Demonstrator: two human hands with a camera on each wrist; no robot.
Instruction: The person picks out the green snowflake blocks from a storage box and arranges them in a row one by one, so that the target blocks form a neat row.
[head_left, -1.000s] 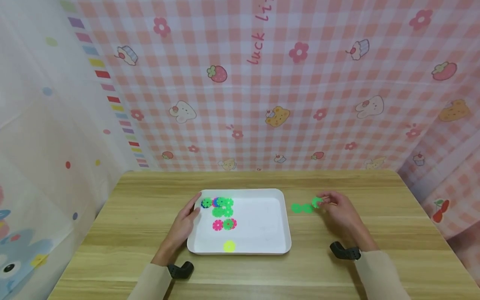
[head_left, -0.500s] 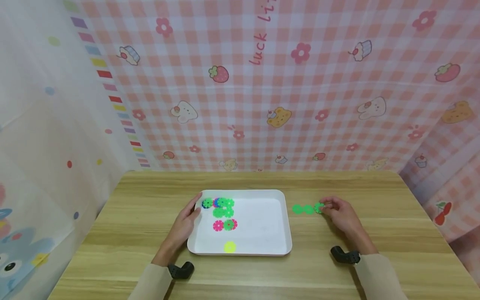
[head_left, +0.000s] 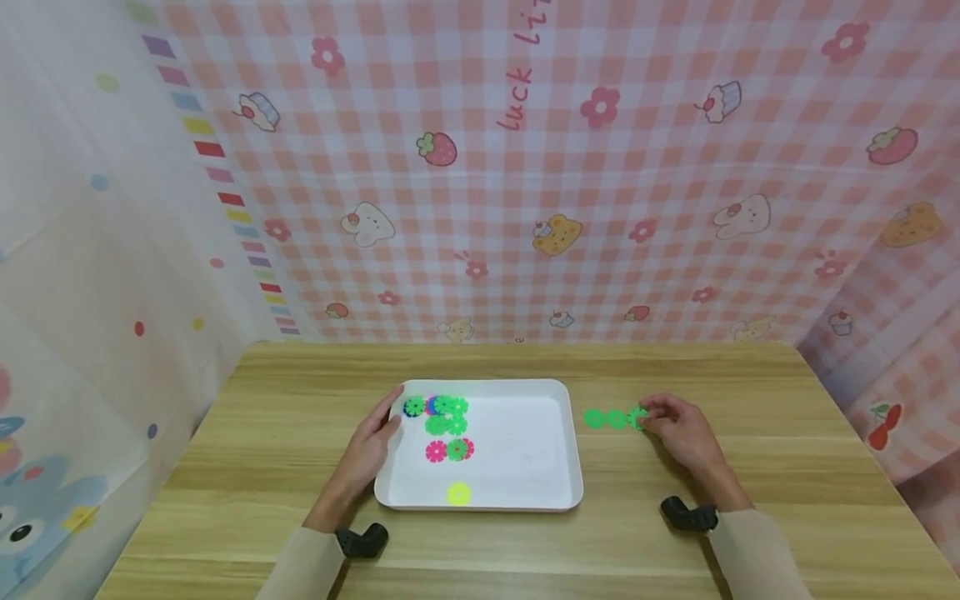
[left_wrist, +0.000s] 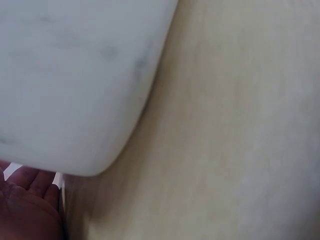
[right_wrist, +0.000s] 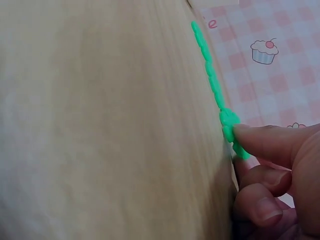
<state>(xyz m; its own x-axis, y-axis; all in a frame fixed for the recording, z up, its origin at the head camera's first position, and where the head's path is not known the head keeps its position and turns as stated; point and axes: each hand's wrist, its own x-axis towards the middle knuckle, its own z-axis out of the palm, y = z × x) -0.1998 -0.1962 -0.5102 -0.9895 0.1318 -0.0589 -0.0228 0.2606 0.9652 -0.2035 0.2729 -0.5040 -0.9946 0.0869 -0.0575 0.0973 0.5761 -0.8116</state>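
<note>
My left hand [head_left: 372, 442] holds the left side of a white tray [head_left: 525, 450], its thumb at the rim. In the left wrist view, the fingers of the left hand [left_wrist: 30, 205] show beyond the tray's corner [left_wrist: 90, 125]. On the table to the tray's right, my right hand [head_left: 682, 429] pinches a green notched plastic disc [head_left: 636, 417] between thumb and fingers. Two more green notched discs [head_left: 604, 418] lie in line with it, edge to edge; whether the held one is joined to them I cannot tell. In the right wrist view, the thumb presses the held green disc [right_wrist: 229, 120].
Inside the tray's left half lie several green discs [head_left: 446, 425], a pink disc [head_left: 436, 452] and some blue ones partly covered. A yellow disc [head_left: 459, 494] lies by the near rim. The wooden table [head_left: 630, 550] meets a pink checked cloth [head_left: 480, 275] at the back.
My right hand has lowered its green disc from a raised, tilted position to beside the row, where it now lies nearly flat. The left hand and the tray have stayed put.
</note>
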